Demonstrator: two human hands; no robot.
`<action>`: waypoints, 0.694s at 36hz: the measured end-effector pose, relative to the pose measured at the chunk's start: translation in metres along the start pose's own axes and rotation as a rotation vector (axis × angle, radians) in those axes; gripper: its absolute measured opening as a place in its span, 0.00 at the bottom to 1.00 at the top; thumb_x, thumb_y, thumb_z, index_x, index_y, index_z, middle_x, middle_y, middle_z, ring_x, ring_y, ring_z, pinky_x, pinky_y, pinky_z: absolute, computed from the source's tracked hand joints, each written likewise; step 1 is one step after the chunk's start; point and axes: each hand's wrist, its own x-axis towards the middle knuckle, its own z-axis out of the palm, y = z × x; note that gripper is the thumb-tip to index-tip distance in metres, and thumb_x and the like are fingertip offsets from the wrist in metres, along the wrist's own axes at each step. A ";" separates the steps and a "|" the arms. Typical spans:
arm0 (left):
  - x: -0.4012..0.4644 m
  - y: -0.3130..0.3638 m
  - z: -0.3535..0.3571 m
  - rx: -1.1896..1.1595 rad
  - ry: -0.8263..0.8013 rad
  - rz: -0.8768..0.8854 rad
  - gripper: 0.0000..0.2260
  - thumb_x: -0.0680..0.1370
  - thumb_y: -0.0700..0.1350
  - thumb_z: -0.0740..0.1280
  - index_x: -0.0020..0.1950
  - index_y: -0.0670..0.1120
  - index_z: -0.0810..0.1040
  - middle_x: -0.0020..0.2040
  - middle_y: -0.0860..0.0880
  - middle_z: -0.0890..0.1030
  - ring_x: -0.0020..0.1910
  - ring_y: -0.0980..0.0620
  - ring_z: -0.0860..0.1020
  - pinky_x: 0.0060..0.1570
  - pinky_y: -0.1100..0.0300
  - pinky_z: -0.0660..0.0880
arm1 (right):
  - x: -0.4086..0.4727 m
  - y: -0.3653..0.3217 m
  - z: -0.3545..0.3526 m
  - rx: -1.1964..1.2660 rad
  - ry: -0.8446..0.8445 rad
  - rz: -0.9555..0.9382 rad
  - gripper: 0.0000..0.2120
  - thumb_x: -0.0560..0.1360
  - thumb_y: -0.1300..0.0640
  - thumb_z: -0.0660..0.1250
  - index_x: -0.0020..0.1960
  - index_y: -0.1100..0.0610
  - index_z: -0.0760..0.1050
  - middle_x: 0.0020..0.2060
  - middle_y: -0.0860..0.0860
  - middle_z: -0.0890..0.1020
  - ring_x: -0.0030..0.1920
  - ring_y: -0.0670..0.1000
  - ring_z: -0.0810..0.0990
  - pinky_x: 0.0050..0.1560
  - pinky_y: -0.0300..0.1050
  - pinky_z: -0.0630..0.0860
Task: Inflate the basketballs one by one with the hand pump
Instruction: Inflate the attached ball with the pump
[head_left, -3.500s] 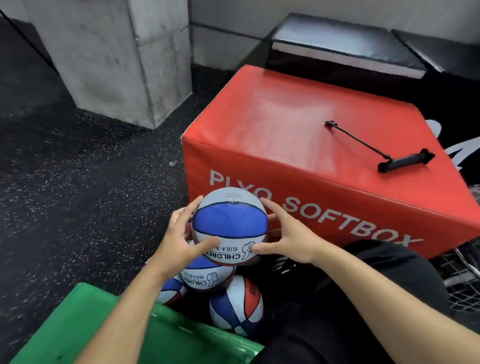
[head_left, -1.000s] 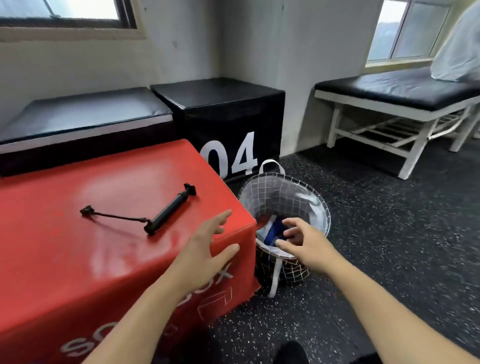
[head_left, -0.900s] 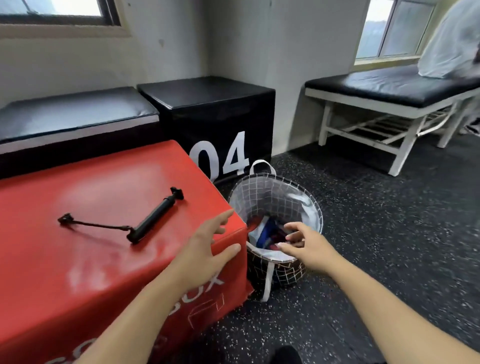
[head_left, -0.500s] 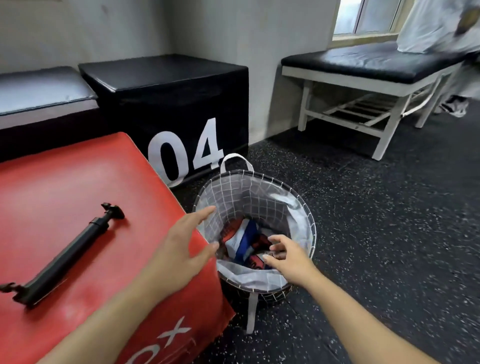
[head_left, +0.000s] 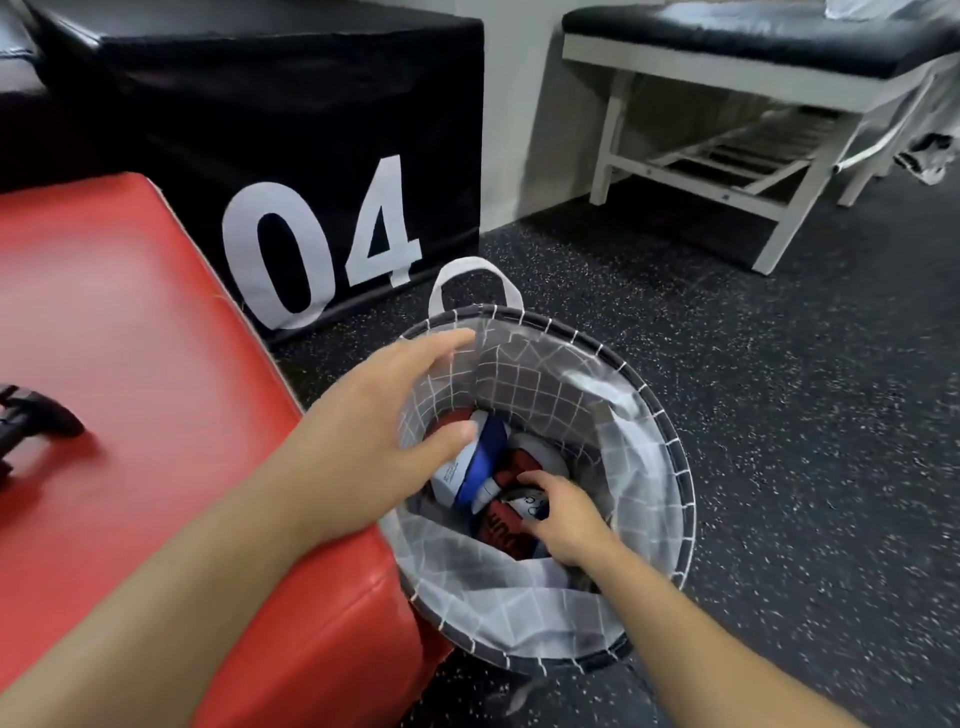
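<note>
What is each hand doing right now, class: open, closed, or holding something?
Left hand: open, fingers spread above the basket, holding nothing.
Right hand: down among the flat basketballs; grip cannot be told.

Two hands, one basket, one pump.

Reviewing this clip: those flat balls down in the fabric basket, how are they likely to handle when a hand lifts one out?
The deflated basketballs look folded and creased, so one would probably sag and flop rather than keep its shape. Flat, it seems unlikely to roll away. The right hand reaches down among them; a pinch on a fold may be enough. The basket has soft cloth walls and might shift.
</note>
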 end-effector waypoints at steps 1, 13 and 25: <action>0.001 -0.001 0.000 -0.012 0.006 -0.002 0.33 0.77 0.58 0.71 0.80 0.64 0.64 0.68 0.65 0.74 0.70 0.70 0.69 0.71 0.69 0.64 | 0.004 0.003 0.004 0.010 0.003 0.012 0.27 0.77 0.59 0.74 0.75 0.49 0.74 0.70 0.51 0.79 0.70 0.53 0.77 0.70 0.43 0.72; 0.003 -0.001 0.000 -0.058 -0.014 -0.030 0.33 0.77 0.58 0.71 0.81 0.64 0.63 0.67 0.64 0.75 0.70 0.70 0.69 0.66 0.80 0.60 | 0.022 0.015 0.010 -0.088 -0.058 0.027 0.29 0.74 0.73 0.62 0.68 0.50 0.82 0.66 0.49 0.83 0.67 0.50 0.80 0.66 0.39 0.73; 0.000 -0.001 -0.001 -0.086 0.009 -0.043 0.33 0.78 0.56 0.73 0.81 0.63 0.63 0.67 0.65 0.75 0.70 0.68 0.70 0.69 0.71 0.64 | -0.039 -0.027 -0.047 0.079 0.591 -0.139 0.19 0.77 0.68 0.70 0.62 0.51 0.85 0.57 0.46 0.85 0.59 0.46 0.79 0.65 0.44 0.74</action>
